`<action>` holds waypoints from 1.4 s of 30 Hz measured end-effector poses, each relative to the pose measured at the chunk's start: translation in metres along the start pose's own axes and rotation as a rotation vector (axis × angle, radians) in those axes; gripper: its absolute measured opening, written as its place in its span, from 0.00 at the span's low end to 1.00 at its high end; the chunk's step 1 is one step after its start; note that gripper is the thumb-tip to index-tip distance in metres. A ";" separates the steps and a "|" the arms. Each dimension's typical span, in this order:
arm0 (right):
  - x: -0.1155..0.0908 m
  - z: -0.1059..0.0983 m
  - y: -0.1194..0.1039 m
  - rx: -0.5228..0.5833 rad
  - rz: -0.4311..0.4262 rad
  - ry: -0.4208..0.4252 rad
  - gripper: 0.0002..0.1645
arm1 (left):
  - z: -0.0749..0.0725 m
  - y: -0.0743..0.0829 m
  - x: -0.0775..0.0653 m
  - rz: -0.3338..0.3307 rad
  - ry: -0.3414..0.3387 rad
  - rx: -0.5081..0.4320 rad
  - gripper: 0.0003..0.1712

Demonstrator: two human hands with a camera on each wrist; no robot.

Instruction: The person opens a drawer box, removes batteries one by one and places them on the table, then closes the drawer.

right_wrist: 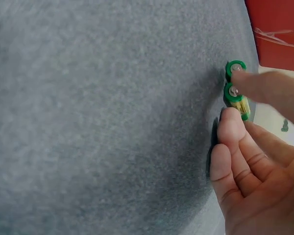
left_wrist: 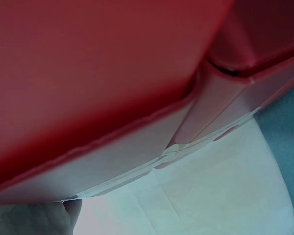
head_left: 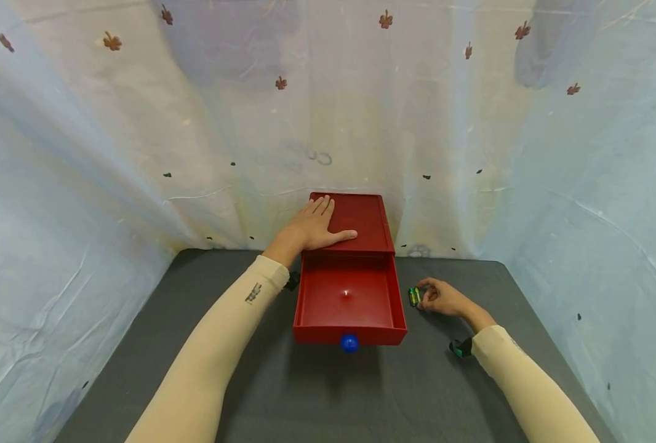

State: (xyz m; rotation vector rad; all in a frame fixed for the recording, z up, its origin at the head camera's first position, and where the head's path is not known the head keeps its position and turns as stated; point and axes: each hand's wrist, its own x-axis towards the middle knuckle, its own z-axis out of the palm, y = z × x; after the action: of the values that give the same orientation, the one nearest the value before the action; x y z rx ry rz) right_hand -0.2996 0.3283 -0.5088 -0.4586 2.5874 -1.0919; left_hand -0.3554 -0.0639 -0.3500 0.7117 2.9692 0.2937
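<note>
My left hand [head_left: 317, 227] lies flat with spread fingers on top of a red box [head_left: 361, 215]. Its red drawer [head_left: 344, 307] is pulled out at the front, with a round blue knob [head_left: 349, 343]. To the right of the drawer, my right hand [head_left: 443, 299] is at two green and yellow batteries [head_left: 414, 296] lying side by side on the table. In the right wrist view the thumb overlaps the metal ends of the batteries [right_wrist: 233, 91], and the index finger reaches their far ends. The other fingers curl close over the table.
A dark grey table [head_left: 428, 394] bears the box near its back edge. Behind and on both sides hangs a pale curtain [head_left: 239, 141] with small leaf marks. Each wrist wears a dark strap, one [head_left: 461, 348] on the right.
</note>
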 end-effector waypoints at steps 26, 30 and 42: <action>-0.035 0.021 -0.015 0.032 -0.073 0.269 0.28 | 0.001 -0.001 0.001 -0.010 -0.012 0.001 0.66; -0.039 0.023 -0.024 0.055 -0.106 0.316 0.25 | -0.001 0.000 0.001 -0.017 -0.027 0.002 0.65; -0.054 0.029 -0.059 0.100 -0.235 0.411 0.21 | 0.001 -0.001 0.001 -0.004 0.004 -0.011 0.66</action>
State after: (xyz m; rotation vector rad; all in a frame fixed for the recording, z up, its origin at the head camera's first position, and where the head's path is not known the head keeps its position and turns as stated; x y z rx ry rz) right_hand -0.2296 0.2928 -0.4775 -0.5787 2.8601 -1.5276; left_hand -0.3568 -0.0642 -0.3517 0.7043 2.9699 0.3109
